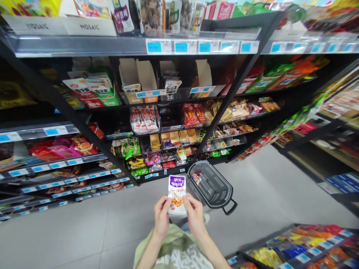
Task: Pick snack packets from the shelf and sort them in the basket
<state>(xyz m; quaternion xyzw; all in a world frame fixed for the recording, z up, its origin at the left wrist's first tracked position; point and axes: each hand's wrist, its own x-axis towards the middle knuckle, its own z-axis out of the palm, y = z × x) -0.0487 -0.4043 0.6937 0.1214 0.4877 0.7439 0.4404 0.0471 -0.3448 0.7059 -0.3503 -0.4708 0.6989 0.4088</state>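
Observation:
I hold a small white snack packet [177, 190] with a purple top upright in front of me, over the floor. My left hand [162, 218] grips its lower left edge with fingers curled round it. My right hand [194, 215] pinches its lower right edge. A dark shopping basket [213, 185] stands on the floor just right of the packet, with a red and white packet [196, 178] lying inside it.
Black store shelves [157, 97] packed with snack packs rise ahead and run along both sides. Blue price tags [182, 47] line the shelf edges. Grey tiled floor [70, 231] spreads to the left. A lower display of packets [294, 246] sits at bottom right.

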